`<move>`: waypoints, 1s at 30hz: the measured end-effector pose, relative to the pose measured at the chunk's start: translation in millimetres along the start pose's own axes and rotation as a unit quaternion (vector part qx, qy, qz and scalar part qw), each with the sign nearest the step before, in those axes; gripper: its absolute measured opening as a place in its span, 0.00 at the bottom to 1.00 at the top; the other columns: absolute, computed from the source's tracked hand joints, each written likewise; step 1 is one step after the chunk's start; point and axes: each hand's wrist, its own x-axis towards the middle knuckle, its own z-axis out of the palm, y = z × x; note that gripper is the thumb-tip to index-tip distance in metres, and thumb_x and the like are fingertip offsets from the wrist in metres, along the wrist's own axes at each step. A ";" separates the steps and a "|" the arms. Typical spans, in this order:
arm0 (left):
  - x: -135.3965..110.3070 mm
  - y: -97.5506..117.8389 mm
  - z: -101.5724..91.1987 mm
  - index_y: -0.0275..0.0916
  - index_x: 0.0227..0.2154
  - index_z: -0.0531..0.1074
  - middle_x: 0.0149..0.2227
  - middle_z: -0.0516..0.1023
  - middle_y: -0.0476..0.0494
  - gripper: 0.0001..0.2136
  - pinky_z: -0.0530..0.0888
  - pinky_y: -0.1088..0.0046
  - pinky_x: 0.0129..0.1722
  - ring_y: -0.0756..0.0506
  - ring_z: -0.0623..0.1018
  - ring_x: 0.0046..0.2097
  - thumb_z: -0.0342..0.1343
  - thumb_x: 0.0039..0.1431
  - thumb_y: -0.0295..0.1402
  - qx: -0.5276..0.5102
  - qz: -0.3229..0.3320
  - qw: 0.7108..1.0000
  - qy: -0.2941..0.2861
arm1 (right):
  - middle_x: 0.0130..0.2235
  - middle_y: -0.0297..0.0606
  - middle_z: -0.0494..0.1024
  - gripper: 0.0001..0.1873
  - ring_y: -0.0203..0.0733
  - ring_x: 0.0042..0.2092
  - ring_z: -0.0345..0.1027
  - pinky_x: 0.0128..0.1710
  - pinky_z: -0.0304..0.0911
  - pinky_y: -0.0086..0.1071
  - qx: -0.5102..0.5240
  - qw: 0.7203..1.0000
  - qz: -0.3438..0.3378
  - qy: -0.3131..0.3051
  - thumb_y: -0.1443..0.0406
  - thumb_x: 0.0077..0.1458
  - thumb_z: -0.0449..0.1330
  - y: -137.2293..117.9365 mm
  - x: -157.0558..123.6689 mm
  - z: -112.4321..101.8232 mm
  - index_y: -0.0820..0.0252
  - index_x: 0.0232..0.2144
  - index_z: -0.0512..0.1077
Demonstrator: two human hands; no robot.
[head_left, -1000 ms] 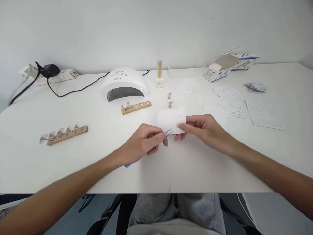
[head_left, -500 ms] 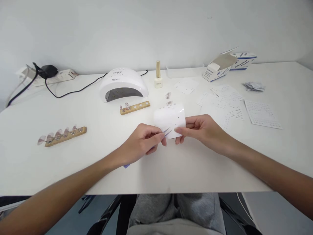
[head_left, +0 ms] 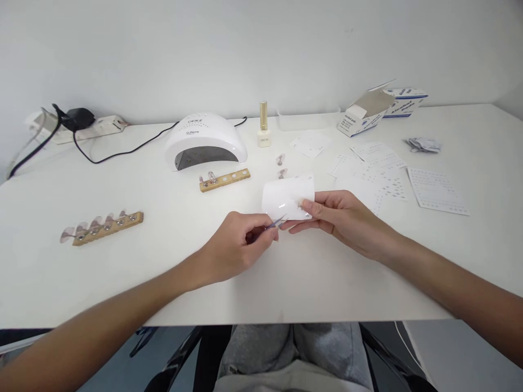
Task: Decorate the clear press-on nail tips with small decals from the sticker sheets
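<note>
My left hand (head_left: 237,246) is closed round thin purple tweezers (head_left: 277,222), whose tips point right at the lower edge of a small white glossy sheet (head_left: 286,196). My right hand (head_left: 343,218) pinches that sheet at its right edge and holds it just above the white table (head_left: 122,261). The two hands are close together near the table's middle.
A white nail lamp (head_left: 206,141) stands behind, with a gold-capped bottle (head_left: 263,126) to its right. Two wooden strips with nail tips lie at the left (head_left: 102,227) and centre (head_left: 224,179). Dotted sheets (head_left: 437,190) and open boxes (head_left: 368,113) are at the right, a power strip (head_left: 81,124) far left.
The sheet was lifted and curled upright half a second ago, and now sits flatter and slightly right. My left hand with the tweezers has drawn a little toward me.
</note>
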 end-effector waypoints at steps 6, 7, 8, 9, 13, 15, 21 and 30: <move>-0.2 -0.3 4.1 0.33 0.28 0.73 0.17 0.59 0.56 0.12 0.55 0.80 0.19 0.57 0.55 0.19 0.46 0.60 0.31 0.079 0.053 0.995 0.006 | 0.45 0.41 0.78 0.14 0.42 0.47 0.72 0.47 0.66 0.35 0.017 0.999 0.017 -0.020 0.63 0.62 0.54 0.8 -1.6 0.3 0.59 0.44 0.76; -0.3 -0.6 4.5 0.33 0.28 0.73 0.17 0.58 0.56 0.12 0.55 0.80 0.19 0.57 0.55 0.19 0.46 0.60 0.31 0.086 0.059 0.995 0.007 | 0.46 0.41 0.78 0.14 0.42 0.47 0.72 0.47 0.66 0.35 0.021 0.999 0.023 -0.022 0.63 0.62 0.54 1.0 -1.5 0.5 0.59 0.44 0.76; -0.4 -1.1 4.8 0.33 0.28 0.72 0.16 0.58 0.56 0.12 0.55 0.80 0.19 0.57 0.55 0.19 0.46 0.60 0.31 0.092 0.064 0.994 0.008 | 0.46 0.40 0.78 0.14 0.42 0.48 0.71 0.48 0.66 0.36 0.025 0.999 0.027 -0.024 0.62 0.62 0.53 1.2 -1.2 0.6 0.58 0.44 0.77; -0.5 -1.6 5.0 0.33 0.27 0.72 0.16 0.58 0.56 0.12 0.55 0.80 0.19 0.57 0.55 0.19 0.46 0.60 0.30 0.098 0.066 0.993 0.009 | 0.46 0.40 0.78 0.14 0.42 0.48 0.71 0.48 0.65 0.36 0.029 0.999 0.031 -0.025 0.62 0.62 0.53 1.3 -0.9 0.6 0.58 0.43 0.77; -0.8 -3.2 5.4 0.33 0.28 0.72 0.16 0.57 0.56 0.12 0.54 0.80 0.18 0.57 0.55 0.19 0.46 0.60 0.30 0.101 0.057 0.993 0.006 | 0.46 0.41 0.78 0.14 0.43 0.48 0.71 0.48 0.65 0.36 0.033 0.999 0.034 -0.025 0.62 0.62 0.53 1.4 -0.1 0.3 0.58 0.43 0.77; -1.5 -3.1 4.9 0.33 0.28 0.73 0.16 0.58 0.55 0.11 0.55 0.80 0.18 0.57 0.55 0.19 0.47 0.60 0.30 0.091 0.060 0.994 0.008 | 0.45 0.41 0.78 0.13 0.43 0.46 0.72 0.47 0.66 0.37 0.029 0.999 0.023 -0.014 0.64 0.62 0.54 1.3 -0.3 -0.2 0.59 0.42 0.77; -3.1 -1.8 -1.7 0.35 0.27 0.72 0.16 0.58 0.56 0.10 0.53 0.79 0.17 0.57 0.55 0.18 0.50 0.60 0.31 0.009 0.053 0.987 0.154 | 0.40 0.42 0.80 0.12 0.45 0.43 0.74 0.45 0.67 0.37 0.021 0.999 -0.041 0.011 0.65 0.60 0.55 -2.2 -1.8 -1.1 0.62 0.39 0.78; 4.8 -5.4 -0.1 0.35 0.19 0.64 0.14 0.56 0.55 0.16 0.52 0.79 0.16 0.57 0.54 0.18 0.54 0.59 0.38 -0.108 -0.026 0.983 0.147 | 0.34 0.39 0.81 0.06 0.44 0.39 0.75 0.43 0.68 0.37 -0.095 0.995 -0.027 0.031 0.64 0.53 0.63 0.6 -5.4 8.1 0.60 0.33 0.77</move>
